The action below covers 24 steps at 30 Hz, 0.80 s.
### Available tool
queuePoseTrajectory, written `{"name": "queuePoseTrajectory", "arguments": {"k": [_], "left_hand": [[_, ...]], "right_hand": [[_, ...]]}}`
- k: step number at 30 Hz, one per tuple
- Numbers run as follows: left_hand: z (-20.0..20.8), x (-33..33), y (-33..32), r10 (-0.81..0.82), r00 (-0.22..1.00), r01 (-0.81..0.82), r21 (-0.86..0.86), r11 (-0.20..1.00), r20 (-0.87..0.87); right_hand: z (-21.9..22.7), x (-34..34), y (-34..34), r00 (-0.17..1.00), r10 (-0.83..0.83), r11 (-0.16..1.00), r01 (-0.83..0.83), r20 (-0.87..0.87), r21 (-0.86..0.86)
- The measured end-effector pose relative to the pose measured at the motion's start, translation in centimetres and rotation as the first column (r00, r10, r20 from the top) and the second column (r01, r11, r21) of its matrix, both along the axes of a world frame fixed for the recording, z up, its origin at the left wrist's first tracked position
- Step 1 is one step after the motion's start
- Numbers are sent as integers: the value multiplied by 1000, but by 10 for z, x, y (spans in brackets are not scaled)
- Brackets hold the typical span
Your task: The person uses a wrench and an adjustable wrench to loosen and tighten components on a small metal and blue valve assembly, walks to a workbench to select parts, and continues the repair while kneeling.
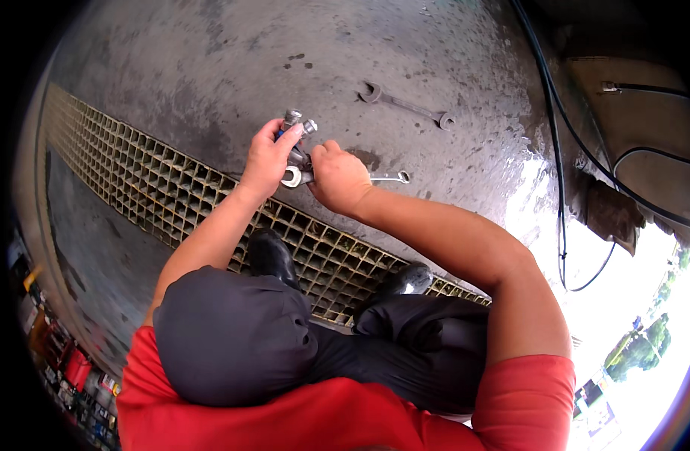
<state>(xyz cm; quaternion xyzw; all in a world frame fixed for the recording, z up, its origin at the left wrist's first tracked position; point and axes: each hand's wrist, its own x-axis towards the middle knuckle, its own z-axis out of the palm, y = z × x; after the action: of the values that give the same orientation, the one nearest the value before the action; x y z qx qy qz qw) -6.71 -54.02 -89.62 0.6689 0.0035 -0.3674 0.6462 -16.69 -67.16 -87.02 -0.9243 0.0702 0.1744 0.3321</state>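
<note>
My left hand point(268, 160) is closed around a metal fitting point(309, 126) with two silvery round ends that stick up past the thumb. A bit of blue shows beside the fingers, and the fitting's lower part is partly hidden. Close on its right, my right hand point(339, 179) is closed over a combination wrench point(384, 177). The wrench's open jaw comes out at the left, near the fitting's lower end, and its ring end points right. Whether the jaw touches the fitting I cannot tell. Farther off, a larger double open-ended wrench point(409, 104) lies on the concrete.
A yellowish floor grating point(187, 188) runs diagonally under my black boots point(272, 258). The concrete floor point(210, 68) is stained and wet. Dark hoses point(549, 98) hang at the right, beside bright daylight. Red and mixed items point(76, 370) stand at the lower left.
</note>
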Motion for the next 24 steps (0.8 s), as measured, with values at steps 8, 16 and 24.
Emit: {"name": "queuePoseTrajectory", "arguments": {"k": [8,16,24], "left_hand": [[1,45,19,-170,975,175,-23,984,145],[-5,44,17,-103,986,108,-33,994,131],[4,32,10,-101,988,104,-27,994,118]], "right_hand": [[10,-10,-9,970,-184,930,224,-161,291],[43,16,-42,842,-104,732,426,-530,532],[53,19,-39,820,-71,704,445,-568,554]]}}
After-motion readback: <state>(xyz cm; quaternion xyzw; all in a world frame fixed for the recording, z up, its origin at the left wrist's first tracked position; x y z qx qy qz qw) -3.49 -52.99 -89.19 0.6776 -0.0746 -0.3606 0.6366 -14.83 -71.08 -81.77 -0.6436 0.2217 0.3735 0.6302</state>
